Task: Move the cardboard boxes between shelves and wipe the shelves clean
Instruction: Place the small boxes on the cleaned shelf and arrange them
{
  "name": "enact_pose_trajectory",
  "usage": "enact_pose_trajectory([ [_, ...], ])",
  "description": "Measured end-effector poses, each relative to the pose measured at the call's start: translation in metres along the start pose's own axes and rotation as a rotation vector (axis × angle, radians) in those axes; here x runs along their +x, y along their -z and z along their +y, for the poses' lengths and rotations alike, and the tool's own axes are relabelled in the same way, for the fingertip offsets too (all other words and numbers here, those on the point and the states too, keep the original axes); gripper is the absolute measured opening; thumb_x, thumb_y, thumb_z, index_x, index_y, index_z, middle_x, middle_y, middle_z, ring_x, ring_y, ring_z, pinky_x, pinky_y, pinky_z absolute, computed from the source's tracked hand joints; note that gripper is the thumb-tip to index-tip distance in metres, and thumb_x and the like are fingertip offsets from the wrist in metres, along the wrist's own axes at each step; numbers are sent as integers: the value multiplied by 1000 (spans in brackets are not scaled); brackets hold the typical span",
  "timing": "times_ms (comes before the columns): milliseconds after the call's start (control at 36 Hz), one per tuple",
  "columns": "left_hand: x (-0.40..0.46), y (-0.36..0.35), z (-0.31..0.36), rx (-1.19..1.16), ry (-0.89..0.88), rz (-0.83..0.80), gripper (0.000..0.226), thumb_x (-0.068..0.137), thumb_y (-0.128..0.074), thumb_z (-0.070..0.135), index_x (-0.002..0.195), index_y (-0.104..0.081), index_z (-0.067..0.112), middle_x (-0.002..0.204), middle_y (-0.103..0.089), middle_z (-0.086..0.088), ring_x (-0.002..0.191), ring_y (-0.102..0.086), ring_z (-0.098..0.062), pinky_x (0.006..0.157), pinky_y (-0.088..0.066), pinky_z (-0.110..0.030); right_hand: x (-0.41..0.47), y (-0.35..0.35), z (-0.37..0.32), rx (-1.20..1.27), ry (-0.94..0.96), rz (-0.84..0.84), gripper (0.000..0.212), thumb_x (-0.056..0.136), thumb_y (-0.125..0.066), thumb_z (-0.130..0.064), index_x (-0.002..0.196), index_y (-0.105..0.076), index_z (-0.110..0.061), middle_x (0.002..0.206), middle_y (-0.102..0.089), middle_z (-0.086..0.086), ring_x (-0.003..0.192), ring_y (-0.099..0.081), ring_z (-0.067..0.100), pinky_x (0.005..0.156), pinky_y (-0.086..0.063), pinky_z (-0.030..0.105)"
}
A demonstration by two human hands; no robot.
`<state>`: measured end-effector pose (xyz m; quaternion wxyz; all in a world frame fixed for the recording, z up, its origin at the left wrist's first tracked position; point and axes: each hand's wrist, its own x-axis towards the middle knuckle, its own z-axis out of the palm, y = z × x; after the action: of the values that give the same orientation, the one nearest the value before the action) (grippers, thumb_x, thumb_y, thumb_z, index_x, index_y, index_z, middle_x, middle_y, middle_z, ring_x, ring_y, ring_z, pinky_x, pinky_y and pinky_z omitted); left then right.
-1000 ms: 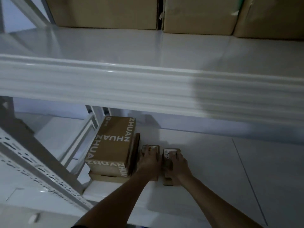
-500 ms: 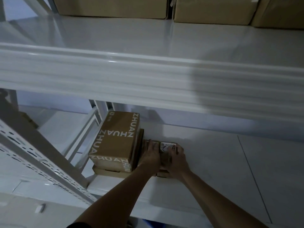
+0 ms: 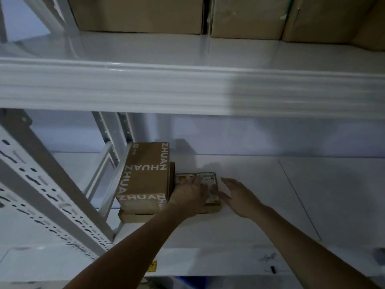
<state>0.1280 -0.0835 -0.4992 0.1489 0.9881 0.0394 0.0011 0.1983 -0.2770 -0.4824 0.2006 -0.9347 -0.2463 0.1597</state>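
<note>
The left hand [image 3: 190, 195] lies flat, fingers straight, on the small cardboard boxes [image 3: 209, 180] on the lower shelf [image 3: 270, 205], just right of the printed box [image 3: 145, 174]. The right hand [image 3: 239, 197] is wide open beside them, holding nothing.

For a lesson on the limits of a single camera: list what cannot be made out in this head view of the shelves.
- Small boxes: the left hand covers their near part, so their number stays unclear.
- Flat box under the ZHUAN box: mostly hidden by it.
- Upper boxes: tops cut off by the frame's top edge.
- Small dark item on the lower shelf: too small to identify.
</note>
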Motion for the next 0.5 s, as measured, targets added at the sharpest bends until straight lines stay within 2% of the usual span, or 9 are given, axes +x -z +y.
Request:
enact_pose_trajectory([
  [56,-13,6,3,26,-27,11,54,105,-32,47,146,-47,15,146,-53,-8,131,-51,-30,106,-43,-41,-16,13,-3,-50,34,-40,64,104,-45,-53,156,-36,-18,158,-41,4,142,-41,23,114,-37,36],
  [111,-29,15,7,-36,15,57,49,103,-38,51,137,-53,20,134,-61,-6,123,-57,-29,101,-47,-39,-30,24,-5,-119,88,-78,53,104,-49,-44,150,-43,-19,152,-46,4,138,-46,26,109,-41,38],
  [139,-37,19,8,-40,26,67,47,102,-42,51,136,-54,21,131,-63,-5,121,-58,-28,100,-48,-38,-35,27,-3,-139,109,-102,51,102,-47,-47,146,-46,-20,148,-48,2,136,-48,27,107,-43,39],
  [194,-53,28,11,-16,30,36,50,101,-47,49,142,-51,21,137,-59,-5,125,-55,-27,102,-45,-37,-43,30,1,-157,166,-141,55,98,-43,-56,142,-46,-24,146,-47,-1,134,-48,25,104,-44,38],
  [306,-91,44,23,14,64,44,61,102,-47,51,155,-36,22,154,-47,-4,136,-49,-26,110,-40,-37,-74,41,-13,-188,271,-114,60,104,-48,-46,157,-34,-22,161,-35,-2,144,-37,19,113,-36,34],
  [361,-113,49,33,49,82,51,60,103,-48,50,156,-37,22,156,-46,-5,138,-48,-28,112,-38,-38,-90,40,-19,-187,314,-127,62,105,-47,-45,160,-29,-22,164,-28,-4,147,-33,18,116,-32,32],
  [444,-147,52,44,61,133,67,54,101,-47,53,145,-50,22,140,-59,-5,129,-55,-28,106,-44,-37,-114,35,-29,-178,382,-157,59,104,-49,-44,157,-35,-23,160,-34,-5,143,-39,20,113,-36,33],
  [500,-171,54,49,64,180,70,54,99,-47,55,142,-52,22,137,-60,-3,127,-56,-25,103,-45,-37,-126,29,-37,-175,425,-167,59,102,-49,-47,156,-36,-26,158,-35,-8,139,-44,18,111,-39,34],
])
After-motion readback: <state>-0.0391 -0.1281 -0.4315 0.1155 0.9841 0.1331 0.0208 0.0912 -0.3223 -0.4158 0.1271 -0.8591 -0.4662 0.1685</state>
